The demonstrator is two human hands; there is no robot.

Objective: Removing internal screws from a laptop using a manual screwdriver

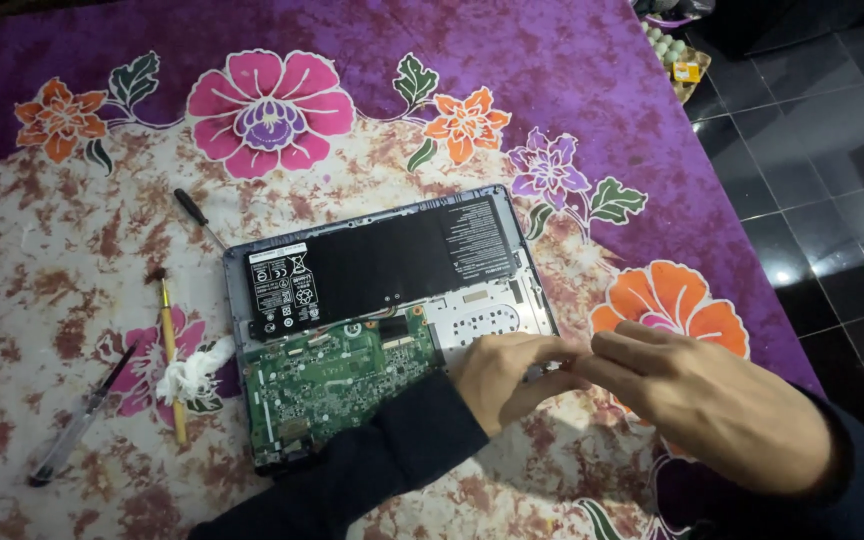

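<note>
- We see our left hand (504,375) and right hand (697,400) meeting fingertip to fingertip at the right edge of the opened laptop (392,320); both are pinched in, but we cannot tell what, if anything, they hold
- The laptop lies back-up on a flowered cloth (432,100); its black battery (382,268) sits above the green board (337,385)
- Left of it lie 2 screwdrivers (197,215), a brush (170,350) and a white wad (192,372)

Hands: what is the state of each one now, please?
Left hand: fingers curled at the laptop edge; grip cannot be told.
Right hand: fingers pinched; contents hidden.
</note>
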